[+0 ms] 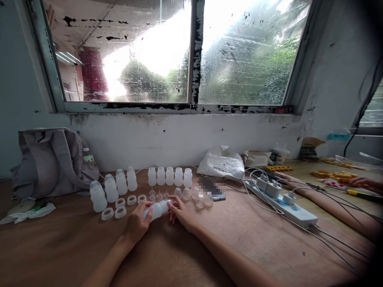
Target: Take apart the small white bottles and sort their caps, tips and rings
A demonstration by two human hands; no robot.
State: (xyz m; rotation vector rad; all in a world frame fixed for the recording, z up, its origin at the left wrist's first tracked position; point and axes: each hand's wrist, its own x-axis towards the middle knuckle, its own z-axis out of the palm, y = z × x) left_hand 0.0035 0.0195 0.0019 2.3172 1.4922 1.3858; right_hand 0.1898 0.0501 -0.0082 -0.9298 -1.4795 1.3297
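Observation:
Tilted over the table, a frosted white baby bottle lies between my two hands. My left hand wraps round its body. At the bottle's clear upper end, the fingers of my right hand close on the top. Just behind my hands stand clear nipples and several clear domed caps. White screw rings lie to the left of my left hand. Capped bottles form a slanting row at the left, and uncapped bottles stand in a row at the back.
A grey backpack leans at the back left. Clear discs, a phone and a silver bag lie right of centre. Farther right are a white power strip with cables and another person's forearm.

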